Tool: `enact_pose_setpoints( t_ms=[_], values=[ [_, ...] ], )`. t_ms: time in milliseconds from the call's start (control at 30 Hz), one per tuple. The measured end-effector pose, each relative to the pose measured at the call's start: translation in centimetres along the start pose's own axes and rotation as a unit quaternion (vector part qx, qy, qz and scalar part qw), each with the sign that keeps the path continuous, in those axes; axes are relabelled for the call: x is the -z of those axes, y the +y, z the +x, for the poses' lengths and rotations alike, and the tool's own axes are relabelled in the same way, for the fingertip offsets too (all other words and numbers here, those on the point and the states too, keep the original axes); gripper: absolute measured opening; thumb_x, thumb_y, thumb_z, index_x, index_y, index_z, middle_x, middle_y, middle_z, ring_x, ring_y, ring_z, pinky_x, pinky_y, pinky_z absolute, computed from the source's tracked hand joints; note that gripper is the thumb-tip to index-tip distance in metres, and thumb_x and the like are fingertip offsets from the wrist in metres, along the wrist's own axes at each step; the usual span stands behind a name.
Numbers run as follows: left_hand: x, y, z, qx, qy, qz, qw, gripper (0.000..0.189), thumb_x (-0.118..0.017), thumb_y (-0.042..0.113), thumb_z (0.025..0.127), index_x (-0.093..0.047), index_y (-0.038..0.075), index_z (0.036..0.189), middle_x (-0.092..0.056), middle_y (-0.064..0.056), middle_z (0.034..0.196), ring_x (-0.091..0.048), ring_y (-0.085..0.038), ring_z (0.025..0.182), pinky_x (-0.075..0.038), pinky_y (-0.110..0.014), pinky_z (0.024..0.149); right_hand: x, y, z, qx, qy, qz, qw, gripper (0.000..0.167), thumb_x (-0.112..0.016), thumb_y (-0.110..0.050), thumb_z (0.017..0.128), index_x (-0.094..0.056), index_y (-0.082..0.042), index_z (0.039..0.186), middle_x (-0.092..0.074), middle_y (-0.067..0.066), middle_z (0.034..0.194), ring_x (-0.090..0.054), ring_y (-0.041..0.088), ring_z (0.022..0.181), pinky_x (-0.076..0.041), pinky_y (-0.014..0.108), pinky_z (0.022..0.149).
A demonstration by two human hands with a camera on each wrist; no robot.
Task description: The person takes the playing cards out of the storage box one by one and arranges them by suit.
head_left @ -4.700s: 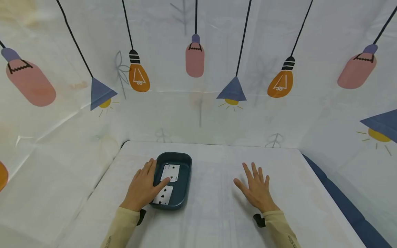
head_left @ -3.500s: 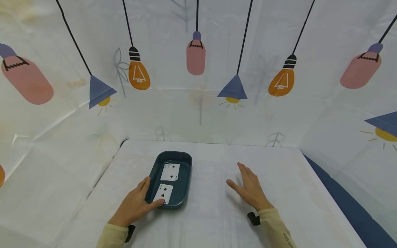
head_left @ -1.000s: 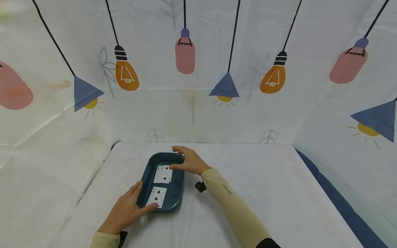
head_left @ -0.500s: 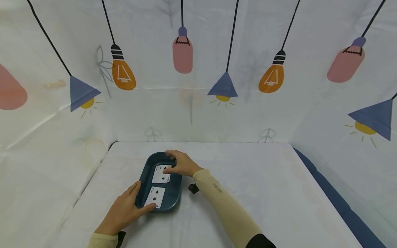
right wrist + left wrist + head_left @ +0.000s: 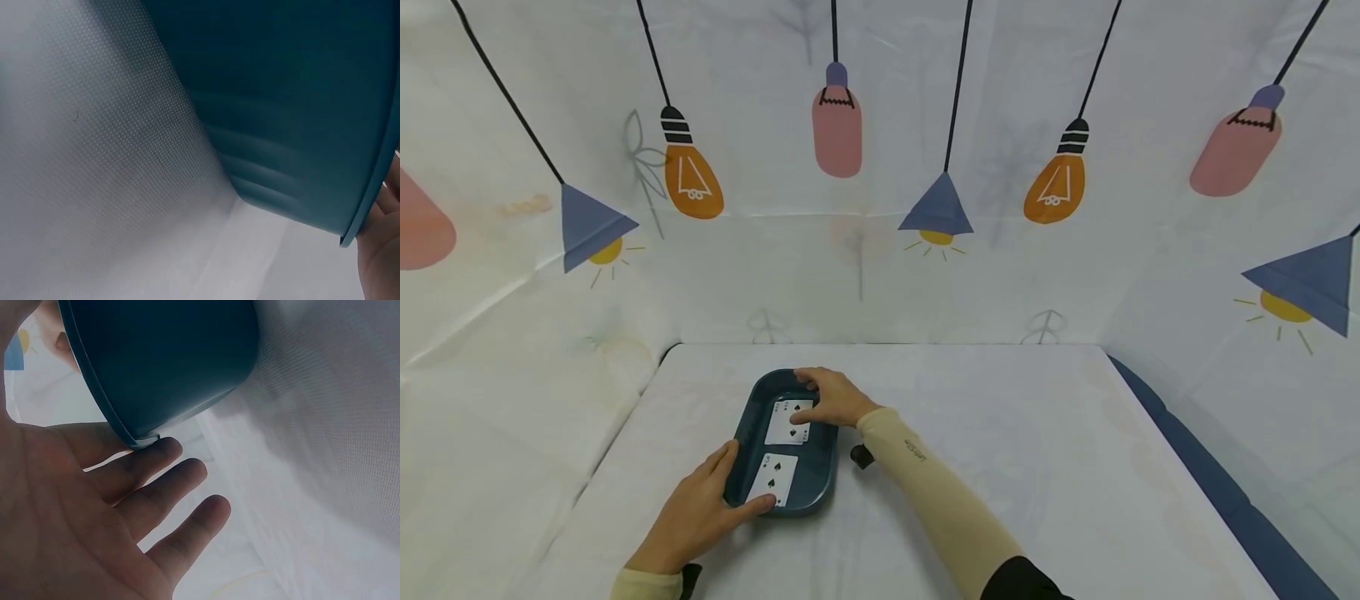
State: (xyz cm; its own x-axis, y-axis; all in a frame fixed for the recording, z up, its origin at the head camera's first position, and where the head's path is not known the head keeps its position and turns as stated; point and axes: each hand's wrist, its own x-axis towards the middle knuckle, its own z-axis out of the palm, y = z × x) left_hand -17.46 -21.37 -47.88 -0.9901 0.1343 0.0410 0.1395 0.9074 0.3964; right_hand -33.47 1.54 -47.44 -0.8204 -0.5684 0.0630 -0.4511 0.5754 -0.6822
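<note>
A dark teal tray (image 5: 810, 482) rests on the white-covered table, with playing cards lying face up inside. The far card (image 5: 779, 423), a spade, seems to have another beneath it; the near card (image 5: 777, 471) also shows spades. At the near left corner my left hand (image 5: 687, 517) holds the tray, thumb over the rim above the near card. The left wrist view shows the fingers (image 5: 159, 497) spread against its outside. My right hand (image 5: 838, 398) reaches over the far right rim, fingers bent, thumb above the far card. Contact with that card cannot be made out.
White sheeting printed with hanging lamps (image 5: 838, 133) stands behind and beside the table (image 5: 1000, 450). A dark blue strip (image 5: 1198, 467) runs along the right edge. Both wrists wear small black cameras (image 5: 862, 456).
My right hand has come from the table's right side to the tray's far end, shifting slightly further in lately. My left hand earlier slid down to the near corner and stays there.
</note>
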Motion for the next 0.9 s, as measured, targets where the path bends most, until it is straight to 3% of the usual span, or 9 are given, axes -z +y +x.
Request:
enact_pose_setpoints(
  t_ms=[467, 633, 900],
  values=[
    [0.0, 0.1, -0.1, 0.006, -0.009, 0.005, 0.9999, 0.119, -0.065, 0.078, 0.080, -0.035, -0.012, 0.151, -0.040, -0.033, 0.151, -0.049, -0.050, 0.130, -0.043, -0.064, 0.102, -0.9, -0.2, 1.3, 0.006, -0.033, -0.020, 0.9992, 0.084, -0.089, -0.033, 0.079, -0.050, -0.014, 0.150, -0.056, 0.000, 0.146, -0.058, 0.014, 0.126, -0.045, 0.021, 0.102],
    [0.0, 0.2, -0.1, 0.002, 0.002, 0.006, 1.0000, 0.117, -0.066, 0.077, 0.079, -0.037, -0.011, 0.150, -0.042, -0.032, 0.150, -0.050, -0.049, 0.129, -0.044, -0.063, 0.102, -1.1, -0.1, 1.6, 0.012, -0.052, -0.105, 0.9930, 0.083, -0.088, -0.039, 0.079, -0.050, -0.017, 0.150, -0.054, -0.003, 0.148, -0.050, 0.011, 0.135, -0.037, 0.024, 0.111],
    [0.1, 0.4, -0.2, 0.007, -0.003, 0.010, 0.9999, 0.118, -0.066, 0.078, 0.079, -0.036, -0.012, 0.150, -0.042, -0.032, 0.150, -0.049, -0.050, 0.130, -0.043, -0.064, 0.102, -1.4, 0.1, 1.7, 0.015, -0.071, -0.248, 0.9660, 0.086, -0.084, -0.056, 0.077, -0.051, -0.023, 0.150, -0.056, -0.004, 0.145, -0.053, 0.013, 0.132, -0.041, 0.030, 0.110]
  ],
)
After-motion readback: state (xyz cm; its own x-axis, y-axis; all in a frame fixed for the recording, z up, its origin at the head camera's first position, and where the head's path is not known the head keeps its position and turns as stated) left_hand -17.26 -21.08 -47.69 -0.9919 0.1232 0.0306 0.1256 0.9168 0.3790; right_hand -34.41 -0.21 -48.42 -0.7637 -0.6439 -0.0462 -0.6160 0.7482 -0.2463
